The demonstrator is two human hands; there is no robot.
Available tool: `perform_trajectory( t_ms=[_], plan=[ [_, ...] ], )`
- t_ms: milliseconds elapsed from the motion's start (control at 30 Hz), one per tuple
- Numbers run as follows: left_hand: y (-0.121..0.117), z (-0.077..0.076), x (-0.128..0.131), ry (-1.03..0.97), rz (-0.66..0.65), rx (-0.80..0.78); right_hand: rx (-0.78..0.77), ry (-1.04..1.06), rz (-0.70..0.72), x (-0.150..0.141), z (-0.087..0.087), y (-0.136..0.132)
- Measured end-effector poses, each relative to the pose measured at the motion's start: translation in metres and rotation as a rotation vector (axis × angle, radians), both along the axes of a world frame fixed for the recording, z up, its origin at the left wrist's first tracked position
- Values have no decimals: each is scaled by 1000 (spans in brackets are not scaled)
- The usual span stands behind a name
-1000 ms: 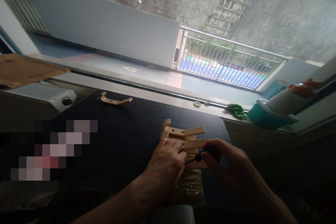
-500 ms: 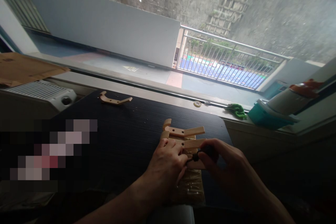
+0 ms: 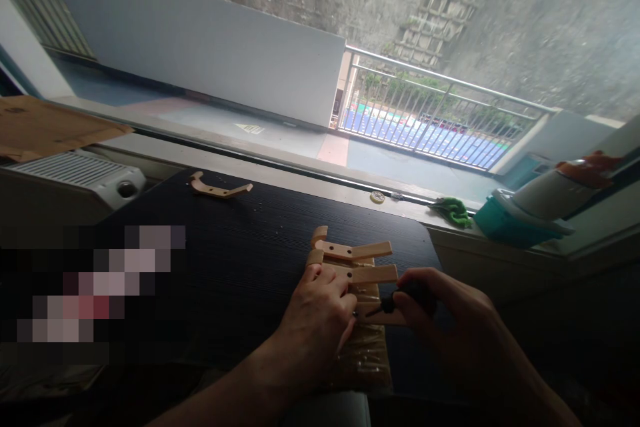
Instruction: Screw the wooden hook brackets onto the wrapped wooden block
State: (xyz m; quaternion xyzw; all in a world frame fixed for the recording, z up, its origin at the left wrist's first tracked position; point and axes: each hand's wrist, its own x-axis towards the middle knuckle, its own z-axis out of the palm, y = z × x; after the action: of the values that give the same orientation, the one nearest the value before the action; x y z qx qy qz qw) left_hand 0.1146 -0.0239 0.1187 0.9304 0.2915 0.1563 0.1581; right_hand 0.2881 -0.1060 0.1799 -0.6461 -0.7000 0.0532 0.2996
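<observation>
A wooden rack (image 3: 356,260) of hook-shaped pieces on a pale board lies on the dark table (image 3: 235,260). My left hand (image 3: 320,317) presses down on the rack, fingers curled over a hook piece and pinching something small beside the tool's tip. My right hand (image 3: 440,317) is closed round a black-handled screwdriver (image 3: 387,305), whose thin shaft points left toward my left fingertips. A loose wooden hook piece (image 3: 219,188) lies apart at the table's far left.
A white heater (image 3: 85,177) with brown cardboard (image 3: 45,127) on top stands left. On the window sill are a green cloth (image 3: 454,210), a small round roll (image 3: 377,197) and a teal-and-white appliance (image 3: 530,210). A blurred patch covers the table's left side.
My right hand with the screwdriver has drawn slightly right, so the shaft tip now shows clear of my left fingers. The left hand and rack stay put.
</observation>
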Motion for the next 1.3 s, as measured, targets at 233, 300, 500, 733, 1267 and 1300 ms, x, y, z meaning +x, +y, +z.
perform_trajectory(
  t_ms=[233,300,500,733,1267,1300],
  plan=[
    [1,-3,0,0,-12,20,-27,54,36,-2,-6,5],
    [1,-3,-1,-1,-17,16,-37,67,38,-3,-4,5],
    [2,0,1,25,-19,12,-63,83,41,-6,0,6],
    [2,4,0,5,-27,-5,-60,81,44,-7,-2,7],
    [1,6,1,-1,-12,-3,0,87,69,-8,8,1],
    [2,5,1,2,-14,3,-2,87,76,-8,7,1]
  ],
)
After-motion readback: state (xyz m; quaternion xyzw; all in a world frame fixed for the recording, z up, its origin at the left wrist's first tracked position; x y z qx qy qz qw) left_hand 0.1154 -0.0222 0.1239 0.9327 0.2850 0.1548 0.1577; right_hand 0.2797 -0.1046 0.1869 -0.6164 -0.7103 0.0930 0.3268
